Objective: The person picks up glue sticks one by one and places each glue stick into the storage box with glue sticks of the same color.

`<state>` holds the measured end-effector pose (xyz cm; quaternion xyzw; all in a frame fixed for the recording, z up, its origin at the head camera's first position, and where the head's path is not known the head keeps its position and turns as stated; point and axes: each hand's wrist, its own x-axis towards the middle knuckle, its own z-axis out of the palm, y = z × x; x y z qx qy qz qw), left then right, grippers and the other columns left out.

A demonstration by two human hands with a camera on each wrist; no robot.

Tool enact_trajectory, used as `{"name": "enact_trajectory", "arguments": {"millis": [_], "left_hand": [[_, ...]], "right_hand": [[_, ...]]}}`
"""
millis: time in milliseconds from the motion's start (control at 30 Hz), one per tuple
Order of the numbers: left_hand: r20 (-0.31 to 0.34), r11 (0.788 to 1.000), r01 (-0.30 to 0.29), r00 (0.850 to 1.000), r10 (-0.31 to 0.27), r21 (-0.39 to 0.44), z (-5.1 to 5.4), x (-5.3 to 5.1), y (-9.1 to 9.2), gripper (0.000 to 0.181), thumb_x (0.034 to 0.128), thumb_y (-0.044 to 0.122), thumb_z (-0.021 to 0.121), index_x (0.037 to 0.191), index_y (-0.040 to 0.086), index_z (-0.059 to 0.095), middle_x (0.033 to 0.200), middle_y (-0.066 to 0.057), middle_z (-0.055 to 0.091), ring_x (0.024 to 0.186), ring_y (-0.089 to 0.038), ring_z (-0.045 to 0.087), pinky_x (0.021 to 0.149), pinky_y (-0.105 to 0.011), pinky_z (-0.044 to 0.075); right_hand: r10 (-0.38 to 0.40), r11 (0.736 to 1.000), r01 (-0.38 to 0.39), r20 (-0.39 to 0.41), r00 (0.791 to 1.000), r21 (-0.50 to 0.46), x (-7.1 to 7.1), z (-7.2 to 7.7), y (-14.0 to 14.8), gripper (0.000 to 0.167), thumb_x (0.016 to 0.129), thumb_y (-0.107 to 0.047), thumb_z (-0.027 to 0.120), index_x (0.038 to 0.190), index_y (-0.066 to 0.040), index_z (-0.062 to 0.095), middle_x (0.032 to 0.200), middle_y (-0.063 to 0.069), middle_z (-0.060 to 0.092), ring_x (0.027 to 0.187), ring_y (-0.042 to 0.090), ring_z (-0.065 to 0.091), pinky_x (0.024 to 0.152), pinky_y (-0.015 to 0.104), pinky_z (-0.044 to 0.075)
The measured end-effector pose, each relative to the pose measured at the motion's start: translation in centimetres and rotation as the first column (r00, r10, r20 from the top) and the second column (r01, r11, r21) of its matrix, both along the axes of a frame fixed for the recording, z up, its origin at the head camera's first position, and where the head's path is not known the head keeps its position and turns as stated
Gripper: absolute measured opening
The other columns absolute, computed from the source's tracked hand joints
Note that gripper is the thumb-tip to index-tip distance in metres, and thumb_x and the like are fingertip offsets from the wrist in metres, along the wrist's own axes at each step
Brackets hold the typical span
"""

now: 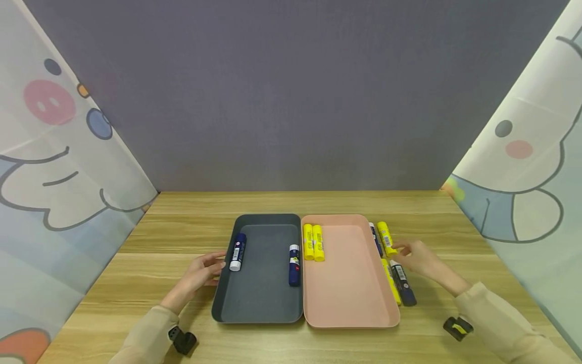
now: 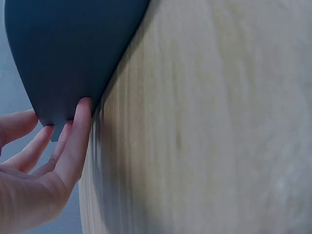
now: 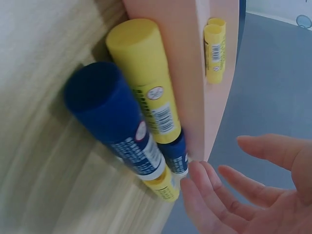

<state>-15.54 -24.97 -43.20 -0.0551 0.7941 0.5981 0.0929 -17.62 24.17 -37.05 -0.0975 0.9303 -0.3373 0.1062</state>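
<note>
My left hand (image 1: pixel 200 275) touches the left wall of the dark grey tray (image 1: pixel 259 308); in the left wrist view its fingertips lie against the tray's outer side (image 2: pixel 73 58). Right of the pink tray (image 1: pixel 350 308), my right hand (image 1: pixel 416 258) is beside a yellow glue stick (image 1: pixel 386 238), fingers apart in the right wrist view; whether they touch it I cannot tell. Near it lie a dark blue stick (image 1: pixel 403 284), a second yellow one (image 1: pixel 391 283) and a partly hidden blue one (image 1: pixel 375 237). The grey tray holds two blue sticks (image 1: pixel 238 252) (image 1: pixel 294 265), the pink tray two yellow ones (image 1: pixel 308 241) (image 1: pixel 318 242).
Both trays stand side by side on the wooden table (image 1: pixel 182 212). A dark grey panel (image 1: pixel 291 101) rises behind the table, and cartoon-printed curtains (image 1: pixel 59 151) hang at either side.
</note>
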Motion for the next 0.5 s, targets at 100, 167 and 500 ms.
{"name": "enact_trajectory", "arguments": {"millis": [100,167,500], "left_hand": [[0.000,1.000,-0.002,1.000,0.002,-0.001,0.0,0.0,0.0,0.042,0.0878,0.009,0.051,0.126,-0.007,0.042,0.106,-0.020,0.056,0.082,-0.021,0.060,0.066,-0.037,0.050],[0.001,1.000,-0.003,1.000,0.003,-0.003,0.0,0.0,0.0,0.042,0.0879,0.009,0.051,0.126,-0.007,0.042,0.106,-0.019,0.056,0.083,-0.021,0.060,0.066,-0.037,0.050],[0.002,1.000,-0.009,1.000,0.009,-0.004,-0.1,-0.1,0.0,0.041,0.0877,0.008,0.051,0.125,-0.007,0.042,0.106,-0.019,0.056,0.082,-0.020,0.060,0.067,-0.038,0.050]], "right_hand": [[-0.007,1.000,0.007,0.007,1.000,0.006,0.2,-0.2,0.3,0.040,0.081,-0.009,0.056,0.112,0.016,0.049,0.079,0.015,0.058,0.056,0.018,0.051,0.047,0.029,0.042],[-0.014,1.000,0.014,0.008,1.000,0.013,0.3,-0.3,0.5,0.040,0.082,-0.009,0.057,0.112,0.016,0.048,0.079,0.014,0.057,0.056,0.018,0.051,0.046,0.029,0.041],[-0.062,0.997,0.061,0.029,0.998,0.048,0.9,-1.3,1.3,0.044,0.081,-0.011,0.058,0.110,0.020,0.046,0.072,0.010,0.060,0.053,0.017,0.051,0.048,0.029,0.041]]}}
